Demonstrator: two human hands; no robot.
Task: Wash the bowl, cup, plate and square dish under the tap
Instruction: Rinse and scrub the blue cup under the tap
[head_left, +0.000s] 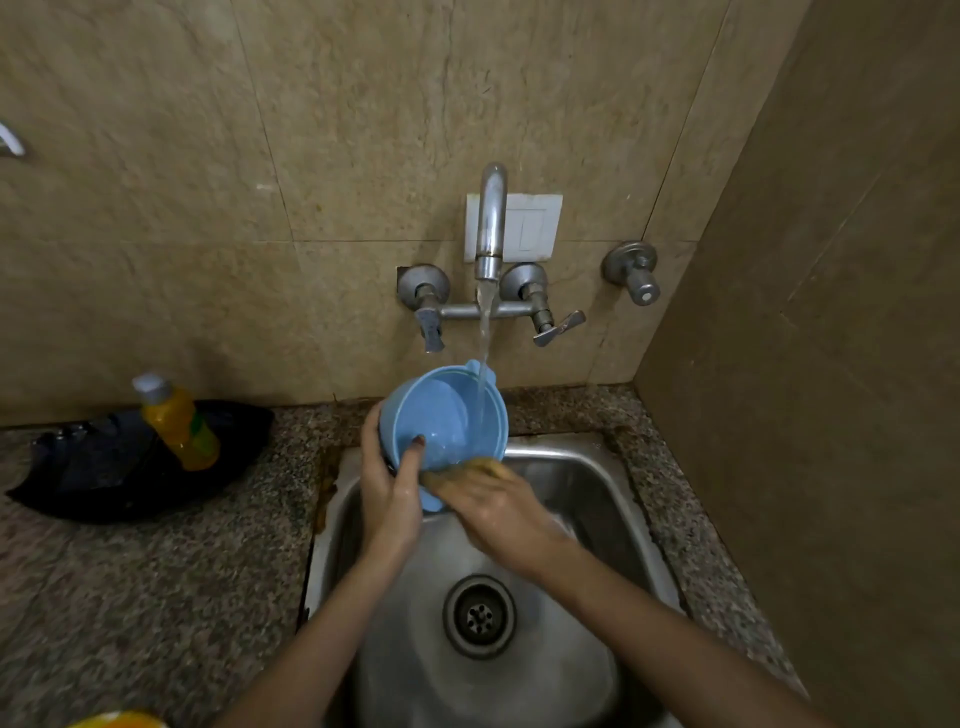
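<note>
A light blue bowl (441, 415) is tilted toward me above the steel sink (587, 483), under the tap (491, 223). Water runs from the spout onto the bowl's inner right side. My left hand (387, 493) grips the bowl's left rim, thumb inside and fingers behind. My right hand (501, 506) holds a yellowish-brown scrub pad (483, 467) against the bowl's lower rim. No cup, plate or square dish can be seen.
A yellow dish-soap bottle (179, 421) stands on a black tray (104, 467) on the granite counter (156, 597) at left. Two tap handles (556, 327) and a separate valve (636, 278) stick out from the tiled wall. The drain (479, 616) lies below my arms. A side wall closes the right.
</note>
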